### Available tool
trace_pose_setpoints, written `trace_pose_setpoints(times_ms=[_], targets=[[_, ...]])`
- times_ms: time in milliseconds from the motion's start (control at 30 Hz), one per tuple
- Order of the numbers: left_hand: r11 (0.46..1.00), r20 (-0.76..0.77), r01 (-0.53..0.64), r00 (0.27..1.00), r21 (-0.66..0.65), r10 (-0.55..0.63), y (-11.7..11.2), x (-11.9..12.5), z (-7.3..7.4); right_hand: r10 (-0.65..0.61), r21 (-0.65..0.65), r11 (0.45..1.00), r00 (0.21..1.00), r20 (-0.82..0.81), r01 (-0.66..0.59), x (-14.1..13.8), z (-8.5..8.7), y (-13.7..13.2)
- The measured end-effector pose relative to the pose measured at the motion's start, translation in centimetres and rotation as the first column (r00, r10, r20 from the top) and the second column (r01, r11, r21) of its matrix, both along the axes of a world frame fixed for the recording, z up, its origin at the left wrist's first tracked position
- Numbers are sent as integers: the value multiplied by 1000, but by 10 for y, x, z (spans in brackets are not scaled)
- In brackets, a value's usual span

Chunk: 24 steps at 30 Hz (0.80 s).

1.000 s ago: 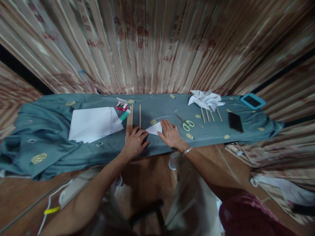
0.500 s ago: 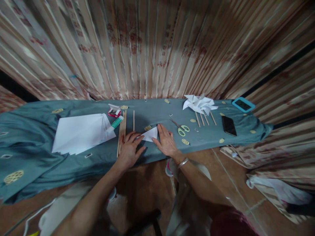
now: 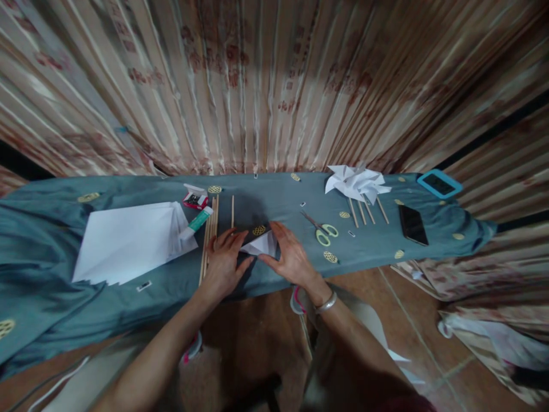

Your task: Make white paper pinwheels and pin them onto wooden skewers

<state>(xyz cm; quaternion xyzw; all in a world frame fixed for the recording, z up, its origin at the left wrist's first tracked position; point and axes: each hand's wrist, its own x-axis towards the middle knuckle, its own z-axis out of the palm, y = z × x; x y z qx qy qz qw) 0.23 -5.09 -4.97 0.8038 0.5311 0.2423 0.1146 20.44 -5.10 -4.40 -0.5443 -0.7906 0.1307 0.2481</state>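
A small white paper (image 3: 262, 245), folded to a triangle with creases showing, sits between my two hands, its middle lifted a little. My left hand (image 3: 225, 260) has its fingertips and thumb around the paper's left corner. On the right edge, my right hand (image 3: 294, 257) grips the paper between fingers and thumb. Beside and partly under my left hand lie several thin wooden sticks (image 3: 211, 226). One separate stick (image 3: 233, 210) points away just beyond it. To the right of my right hand are scissors (image 3: 322, 230) with pale green handles.
White sheets (image 3: 124, 237) are stacked at left, a glue stick (image 3: 198, 222) on their edge. Behind it stands an open red box (image 3: 195, 197). At right lie paper pinwheels (image 3: 355, 183) on sticks, a black phone (image 3: 413, 224) and a blue-framed device (image 3: 440, 183). A curtain (image 3: 257, 86) hangs behind the table.
The folded paper, flat before, now shows raised creases as its surface lifts. My right hand's thumb has moved left along its near edge. The view has shifted slightly.
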Motion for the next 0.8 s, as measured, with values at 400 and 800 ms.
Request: trace_pose_setpoints(times_ms=[400, 800], targets=[[979, 482, 12, 872, -205, 90, 7, 19, 11, -318, -187, 948, 814, -486, 258, 22, 5, 2], [716, 800, 365, 183, -594, 571, 1, 31, 30, -383, -383, 919, 434, -816, 92, 19, 9, 7]])
